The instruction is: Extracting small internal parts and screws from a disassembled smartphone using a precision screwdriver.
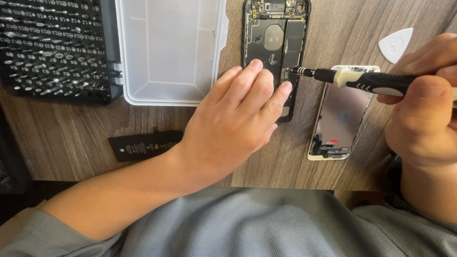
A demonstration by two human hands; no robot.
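An opened black phone body (275, 39) lies on the wooden table with its inner parts showing. My left hand (236, 121) rests flat on its lower half, fingers pressing it down. My right hand (426, 107) grips a black and cream screwdriver (372, 82). Its metal tip touches the phone's inside, right beside my left fingertips. The detached screen panel (340, 114) lies face down to the right of the phone body, under the screwdriver.
A black tray of screwdriver bits (47, 36) sits at the top left, with its clear plastic lid (168, 43) open beside it. A flat black battery (144, 145) lies near my left forearm. A white triangular pick (396, 44) is at the top right.
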